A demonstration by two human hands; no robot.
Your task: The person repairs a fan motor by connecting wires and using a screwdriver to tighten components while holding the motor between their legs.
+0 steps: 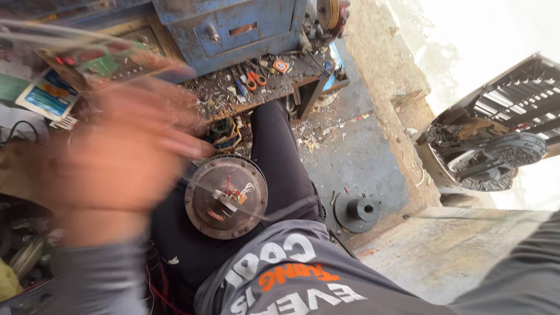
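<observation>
Motor housing (226,196), round, rusty and dark, sits on the person's lap against the black trousers, with one small knot of red and white wires and a pale tag at its centre. Its rim is free on the right and lower sides; its left rim runs under the blurred left hand (125,154). That hand is raised close to the camera and smeared by motion, the fingers seeming spread toward the right, though whether they grip anything cannot be told; a grey sleeve covers the wrist below it. The right hand is out of view; only a grey sleeve (519,274) crosses the lower right corner.

Beyond the knee, one dark flanged hub (357,211) with a centre hole lies alone on the concrete floor (350,151), well apart from the housing, with bare floor around it up to a raised concrete ledge (449,245) on the right. Above the lap, a low workbench (274,81) is crowded with scraps; one pair of orange-handled scissors (254,79) lies near its front edge. Behind it stands a blue metal cabinet (233,29) with one drawer knob and one slot. One green circuit board (111,61) hangs blurred at upper left, just above the left hand. At far right a dark slatted grille (513,111) leans beside the ledge.
</observation>
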